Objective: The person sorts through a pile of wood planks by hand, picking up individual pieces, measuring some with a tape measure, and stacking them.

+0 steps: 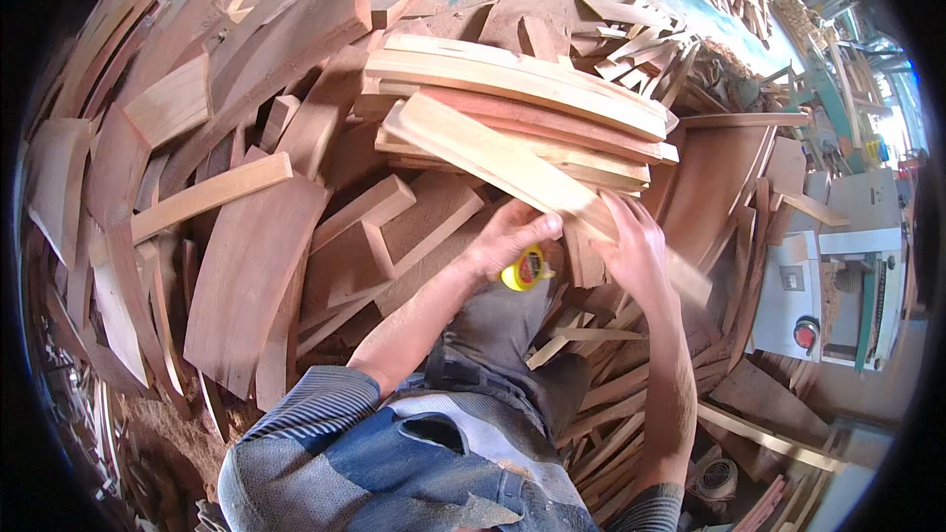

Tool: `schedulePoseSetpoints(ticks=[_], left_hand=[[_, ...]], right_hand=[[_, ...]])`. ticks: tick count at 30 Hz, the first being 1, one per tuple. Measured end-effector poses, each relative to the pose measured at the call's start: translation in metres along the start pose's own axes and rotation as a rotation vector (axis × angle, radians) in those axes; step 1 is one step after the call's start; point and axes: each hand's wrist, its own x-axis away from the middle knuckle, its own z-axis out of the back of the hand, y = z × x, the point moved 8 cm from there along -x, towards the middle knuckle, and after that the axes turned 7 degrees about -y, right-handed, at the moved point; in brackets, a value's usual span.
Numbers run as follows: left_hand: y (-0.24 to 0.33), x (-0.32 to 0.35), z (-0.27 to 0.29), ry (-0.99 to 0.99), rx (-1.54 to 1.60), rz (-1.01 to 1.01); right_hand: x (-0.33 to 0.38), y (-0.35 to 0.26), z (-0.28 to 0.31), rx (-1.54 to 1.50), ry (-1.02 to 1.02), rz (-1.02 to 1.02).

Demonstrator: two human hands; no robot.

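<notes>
Mid-frame, my left hand (509, 236) holds a tape measure (524, 271); my right hand (636, 244) grips a board (493, 153), presumably steadying it.

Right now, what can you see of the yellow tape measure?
The yellow tape measure has a compact, rounded case, plastic by its look, with a dark and reddish label on the visible face. It is in the left hand, which partly covers it, below the pale board. Whether it touches the board, or any tape is out, I can't tell.
</notes>
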Motion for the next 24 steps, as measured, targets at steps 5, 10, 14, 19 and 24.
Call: schedulePoseSetpoints(ticks=[5,10,14,19,24], left_hand=[[0.004,-0.003,0.053,0.221,0.008,0.106],[0.02,-0.025,0.064,0.212,0.004,0.147],[0.029,-0.036,0.068,0.176,0.017,0.179],[0.032,-0.035,0.075,0.228,-0.027,0.151],[0.039,-0.034,0.059,0.168,-0.099,0.246]], right_hand=[[-0.079,0.003,-0.006,0.076,-0.049,0.19],[-0.111,0.023,-0.017,0.072,-0.053,0.186],[-0.115,0.036,-0.018,0.039,-0.054,0.145],[-0.126,0.044,-0.024,0.0,-0.099,0.126],[-0.147,0.036,-0.02,0.051,0.002,0.219]])
